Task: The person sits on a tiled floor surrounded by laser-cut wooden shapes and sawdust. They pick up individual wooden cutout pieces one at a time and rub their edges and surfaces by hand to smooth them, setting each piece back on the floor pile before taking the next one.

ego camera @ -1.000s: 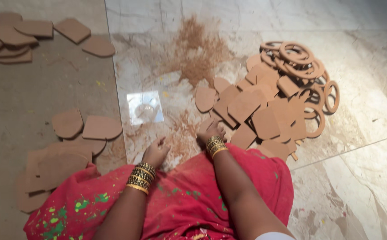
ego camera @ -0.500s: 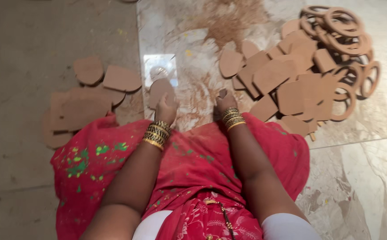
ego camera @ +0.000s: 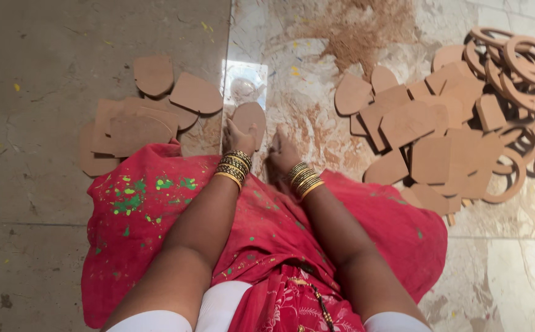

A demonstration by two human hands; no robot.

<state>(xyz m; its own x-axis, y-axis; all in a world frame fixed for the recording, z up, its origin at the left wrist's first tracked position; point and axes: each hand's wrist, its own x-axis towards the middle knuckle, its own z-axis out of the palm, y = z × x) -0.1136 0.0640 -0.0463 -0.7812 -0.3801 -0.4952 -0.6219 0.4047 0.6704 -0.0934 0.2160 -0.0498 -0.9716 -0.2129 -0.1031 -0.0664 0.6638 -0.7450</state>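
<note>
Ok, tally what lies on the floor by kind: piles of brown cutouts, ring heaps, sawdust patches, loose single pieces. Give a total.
Piles of flat brown cutouts: 2
Heap of brown rings: 1
Sawdust patch: 1
Lone rounded cutout: 1
Total: 5

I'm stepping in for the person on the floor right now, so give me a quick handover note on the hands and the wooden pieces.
Left hand: holds a rounded brown cutout at its lower edge, over the marble floor.
Right hand: fingers down on the floor beside it, nothing visibly held.
Left pile: flat cutouts stacked past the red cloth.
Right pile: many more cutouts, with rings at its far end.
Sawdust lies ahead.
Done and left: which pile is finished cannot be told.
</note>
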